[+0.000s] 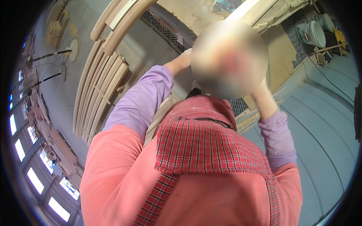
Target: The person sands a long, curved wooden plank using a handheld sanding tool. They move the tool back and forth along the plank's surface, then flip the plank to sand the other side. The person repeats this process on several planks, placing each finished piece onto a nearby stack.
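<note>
A round blurred patch covers the middle of the work, along with the fingers of both my hands. Only the back and wrist of my left hand [184,60] show at the left rim of this patch. Of my right hand, little more than the wrist [262,91] emerges at its lower right. What either hand touches or grips is hidden. From the patch's upper edge a pale wooden bar [251,12] runs up and right, over a worn bench top [185,14].
Curved wooden rails [124,26] jut in at the upper left, above a stack of curved wooden strips [97,93] near the floor. White plastic buckets [311,34] stand at the upper right. Blue-grey panelling [308,113] lies along my right side. Disc-based stands [73,50] are farther left.
</note>
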Tool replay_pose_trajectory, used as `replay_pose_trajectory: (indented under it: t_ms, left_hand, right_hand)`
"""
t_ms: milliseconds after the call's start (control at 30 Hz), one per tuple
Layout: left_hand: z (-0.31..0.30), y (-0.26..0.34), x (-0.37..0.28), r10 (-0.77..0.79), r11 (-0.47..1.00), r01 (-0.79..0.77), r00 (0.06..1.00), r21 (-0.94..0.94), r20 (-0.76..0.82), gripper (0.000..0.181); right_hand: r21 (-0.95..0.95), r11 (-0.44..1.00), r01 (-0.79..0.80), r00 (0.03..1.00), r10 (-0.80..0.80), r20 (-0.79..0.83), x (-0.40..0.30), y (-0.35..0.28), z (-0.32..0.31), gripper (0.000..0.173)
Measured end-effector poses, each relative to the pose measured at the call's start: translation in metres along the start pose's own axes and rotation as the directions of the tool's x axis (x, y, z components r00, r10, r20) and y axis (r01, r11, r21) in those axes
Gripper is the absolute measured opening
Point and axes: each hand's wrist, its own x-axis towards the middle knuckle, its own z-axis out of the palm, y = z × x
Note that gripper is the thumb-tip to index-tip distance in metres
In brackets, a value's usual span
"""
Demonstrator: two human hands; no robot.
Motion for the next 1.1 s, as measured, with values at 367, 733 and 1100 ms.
replay_pose_trajectory:
  t_ms: [367,733,1100]
  left_hand:
    - [-0.003,0.0,0.002,0.018,0.999,-0.017,0.999,-0.036,0.035,0.068]
    - [-0.006,-0.012,0.014,0.0,0.992,0.01,0.997,-0.124,0.076,0.065]
    - [0.009,-0.008,0.006,0.054,0.998,-0.058,0.995,-0.036,-0.087,0.064]
  right_hand:
    - [0.055,0.997,0.057,0.994,-0.062,0.094,0.0,-0.03,0.002,0.041]
    - [0.041,0.996,0.076,0.958,-0.084,0.275,0.004,-0.075,-0.01,0.038]
    - [-0.33,0.867,-0.374,0.919,0.393,-0.01,0.157,0.087,-0.089,0.076]
